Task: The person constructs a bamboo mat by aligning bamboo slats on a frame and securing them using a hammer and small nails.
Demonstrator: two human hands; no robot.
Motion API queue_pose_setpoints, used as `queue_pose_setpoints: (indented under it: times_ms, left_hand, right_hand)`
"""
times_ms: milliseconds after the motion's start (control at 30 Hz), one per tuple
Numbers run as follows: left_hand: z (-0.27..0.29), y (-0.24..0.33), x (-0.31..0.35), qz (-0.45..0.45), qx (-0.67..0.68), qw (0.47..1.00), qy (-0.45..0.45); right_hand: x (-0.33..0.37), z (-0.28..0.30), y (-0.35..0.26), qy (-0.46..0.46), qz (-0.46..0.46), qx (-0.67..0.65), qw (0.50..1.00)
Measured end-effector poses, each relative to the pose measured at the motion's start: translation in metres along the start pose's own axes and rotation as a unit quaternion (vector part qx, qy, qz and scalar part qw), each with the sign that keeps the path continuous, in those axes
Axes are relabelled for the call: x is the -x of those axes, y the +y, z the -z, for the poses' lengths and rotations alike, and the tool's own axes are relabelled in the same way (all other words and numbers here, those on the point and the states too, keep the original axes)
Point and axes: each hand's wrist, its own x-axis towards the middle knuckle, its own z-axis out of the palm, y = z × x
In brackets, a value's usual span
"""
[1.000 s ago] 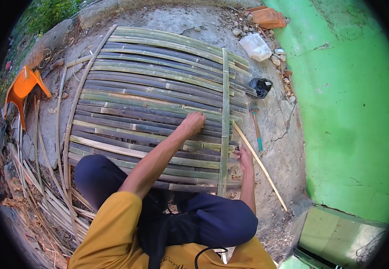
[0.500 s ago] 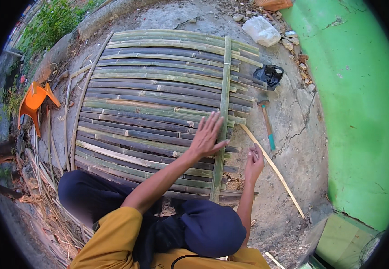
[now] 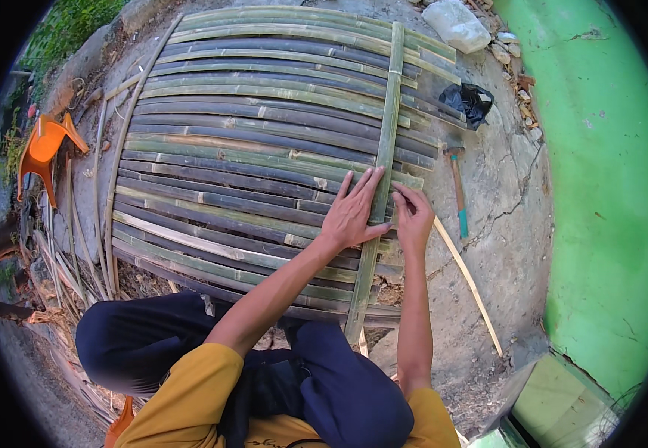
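A long green bamboo crosspiece (image 3: 388,134) lies over the right ends of several split bamboo slats (image 3: 256,133). My left hand (image 3: 354,210) rests flat, fingers spread, on the slats and against the crosspiece's left side, its thumb reaching across the crosspiece. Just to the right, my right hand (image 3: 414,224) is raised by the crosspiece's right edge, with thumb and fingertips drawn together. Whatever may be between those fingertips is too small to make out. A hammer (image 3: 458,193) with a teal grip lies on the ground to the right of my hands.
A pale bamboo strip (image 3: 469,280) lies right of my right forearm. Beyond the slat ends are a black plastic bag (image 3: 468,103) and a white block (image 3: 456,25). A green wall (image 3: 600,187) bounds the right side. An orange plastic chair (image 3: 43,149) lies far left.
My right hand has moved up and left, from beside the slat ends to the crosspiece's edge. The left hand stays on the slats and crosspiece. The whole view has shifted slightly.
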Motion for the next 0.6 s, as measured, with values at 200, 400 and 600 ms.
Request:
queue_pose_setpoints:
  times_ms: [200,400,600]
  left_hand:
    - [-0.003,-0.003,0.000,0.010,0.074,0.996,0.040]
    - [0.004,-0.007,0.000,0.038,0.187,0.977,0.099]
    - [-0.003,-0.008,-0.003,0.023,0.194,0.968,0.155]
  right_hand:
    - [0.006,-0.016,0.011,0.045,-0.017,-0.007,0.999]
    - [0.008,-0.023,0.002,0.062,-0.023,-0.059,0.996]
    - [0.008,-0.023,0.000,0.070,0.025,-0.028,0.997]
